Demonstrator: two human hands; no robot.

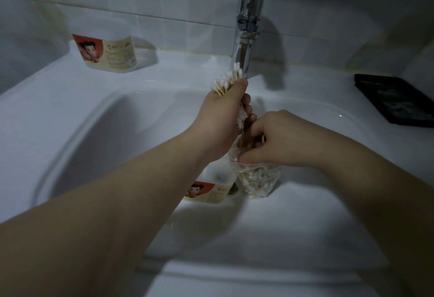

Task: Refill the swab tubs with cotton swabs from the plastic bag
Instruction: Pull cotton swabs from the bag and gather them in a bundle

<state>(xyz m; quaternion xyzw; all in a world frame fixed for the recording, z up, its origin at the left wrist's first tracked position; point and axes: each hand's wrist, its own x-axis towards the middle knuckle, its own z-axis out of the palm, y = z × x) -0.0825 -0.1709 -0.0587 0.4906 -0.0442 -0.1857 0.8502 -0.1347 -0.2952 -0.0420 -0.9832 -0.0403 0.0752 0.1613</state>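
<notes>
Your left hand (223, 118) grips cotton swabs (227, 81); your right hand (279, 140) pinches the plastic bag (258, 183). Next, fill the swab tub (210, 192).

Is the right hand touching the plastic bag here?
Touching. The head view shows the right hand pinching the plastic bag at its top, with fingers curled over the rim.

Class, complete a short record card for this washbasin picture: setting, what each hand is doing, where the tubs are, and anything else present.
Setting: white ceramic sink with chrome tap
Left hand: grips a bundle of white-tipped cotton swabs
Right hand: pinches the top of the clear plastic bag of swabs
Tubs: labelled clear tub on the back ledge; second labelled tub in the basin beside the bag
Other: black tray on the right ledge
</notes>
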